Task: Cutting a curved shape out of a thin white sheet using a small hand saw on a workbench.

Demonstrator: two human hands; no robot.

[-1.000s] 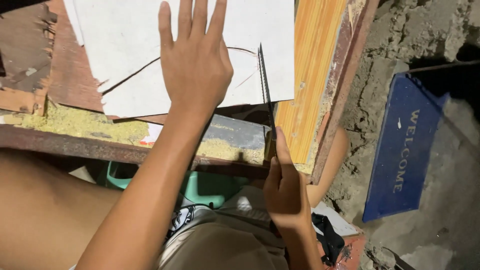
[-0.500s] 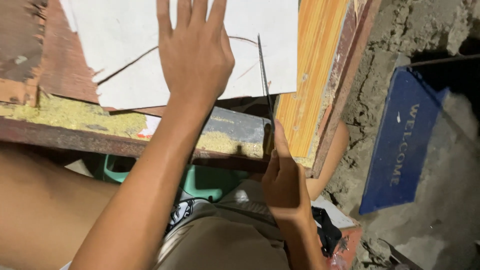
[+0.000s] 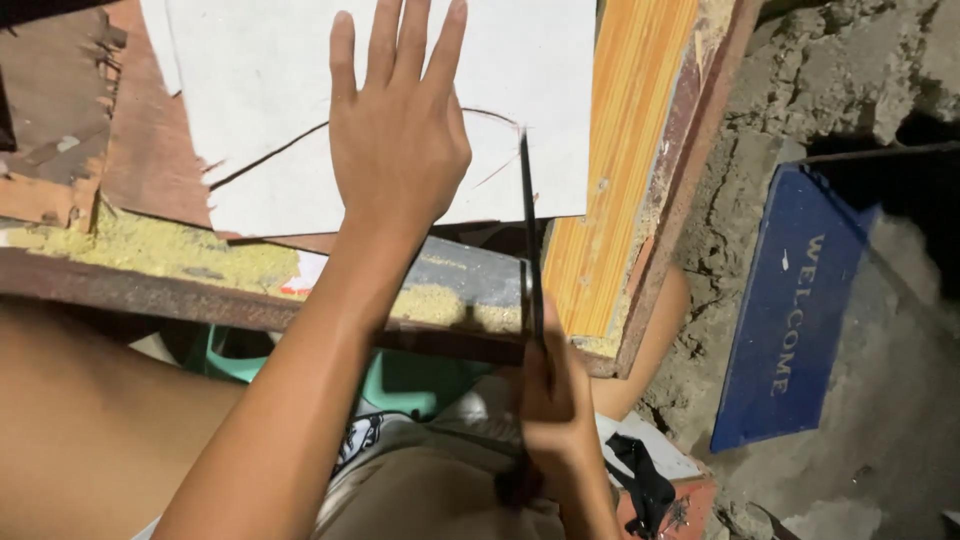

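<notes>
Saw [image 3: 527,235] stands almost straight up the frame, its thin dark blade crossing the near edge of the white board [image 3: 260,110] just to the 3 o'clock side of your left hand [image 3: 400,150]. Your right hand [image 3: 555,405] is clenched around the saw's handle below the bench edge, at 6 o'clock from the blade, thumb lying up along the handle; the handle itself is mostly hidden inside your fist. Blade runs from that fist up toward 12 o'clock, past the dark metal bar [image 3: 455,285] and into the board.

Your left hand lies flat on the board, fingers spread and pointing to 12 o'clock, gripping nothing, palm down over a curved line drawn on the board. That line comes out at the hand's 9 o'clock side and again at its 3 o'clock side, where it meets the blade.

Sawdust [image 3: 150,250] lies yellow along the bench at 9 o'clock from the bar. An orange wood plank [image 3: 625,150] runs beside the blade at 3 o'clock. A blue mat [image 3: 790,320] lies on the ground well off at 3 o'clock.
</notes>
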